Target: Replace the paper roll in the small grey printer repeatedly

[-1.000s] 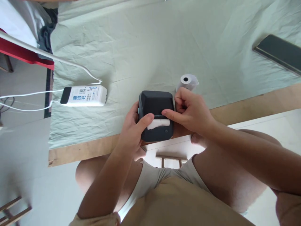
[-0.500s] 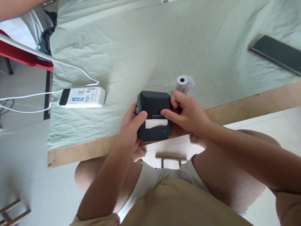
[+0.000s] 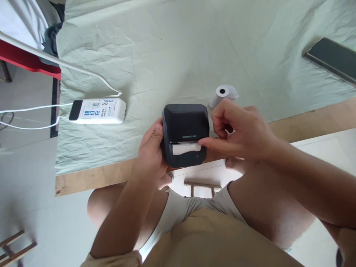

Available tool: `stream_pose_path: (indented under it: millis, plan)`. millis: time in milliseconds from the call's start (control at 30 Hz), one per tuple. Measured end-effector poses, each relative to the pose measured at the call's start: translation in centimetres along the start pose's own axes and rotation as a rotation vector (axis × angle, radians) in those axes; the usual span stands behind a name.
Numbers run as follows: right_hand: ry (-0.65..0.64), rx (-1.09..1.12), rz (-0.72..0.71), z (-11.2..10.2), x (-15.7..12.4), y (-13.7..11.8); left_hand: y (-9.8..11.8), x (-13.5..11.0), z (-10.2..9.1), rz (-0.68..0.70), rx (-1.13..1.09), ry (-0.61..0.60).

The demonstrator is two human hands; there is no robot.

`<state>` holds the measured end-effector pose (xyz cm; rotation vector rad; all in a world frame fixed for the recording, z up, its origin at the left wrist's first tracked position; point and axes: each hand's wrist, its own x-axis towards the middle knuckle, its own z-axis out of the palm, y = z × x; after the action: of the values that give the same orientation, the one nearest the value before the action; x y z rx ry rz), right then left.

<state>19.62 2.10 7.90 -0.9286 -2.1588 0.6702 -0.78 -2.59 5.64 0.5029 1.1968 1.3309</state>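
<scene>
A dark label printer (image 3: 185, 122) with a strip of white paper (image 3: 185, 149) coming from its slot is at the table's front edge. My left hand (image 3: 152, 150) grips its left side, with the thumb along that side and the other fingers partly hidden. At the right, my right hand (image 3: 239, 128) has its thumb stretched to the right end of the slot, by the paper. Its other fingers are curled, apart from the thumb, with nothing visible in them. Behind that hand stands a white paper roll (image 3: 218, 98) with a dark core and a loose end.
On the green cloth (image 3: 155, 55) at the left lies a white power bank (image 3: 98, 111) with white cables attached. A dark flat phone-like object (image 3: 332, 59) lies at the right. The table's wooden edge (image 3: 94, 178) runs in front of my knees.
My right hand has drawn back rightward from the printer's lid, its thumb moving to the slot's right end. My left thumb has slid off the top onto the left side.
</scene>
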Motion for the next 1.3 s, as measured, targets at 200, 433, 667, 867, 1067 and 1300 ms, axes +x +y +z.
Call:
stream_pose_path:
  millis: [200,433,667,867,1067,1300]
  plan:
    - [0.422,0.016,0.038,0.6,0.3,-1.2,-0.6,0.3,-0.4,0.008,0.033,0.021]
    - [0.149,-0.467,-0.073,1.5,1.3,-0.6,-0.5,0.2,-0.1,0.001,0.013,0.018]
    - [-0.242,-0.568,0.068,1.3,2.8,-1.6,0.0,-0.2,-0.2,0.013,0.066,-0.13]
    - [0.057,0.04,0.21,-3.1,1.4,-1.6,0.4,-0.7,-0.7,-0.112,0.071,-0.157]
    - [0.451,0.176,0.471,-5.6,1.0,4.9,0.3,-0.6,-1.1,-0.119,0.071,-0.157]
    - [0.387,-0.31,0.329,-5.7,-0.7,9.6,0.5,-0.7,-0.4,-0.162,0.092,-0.085]
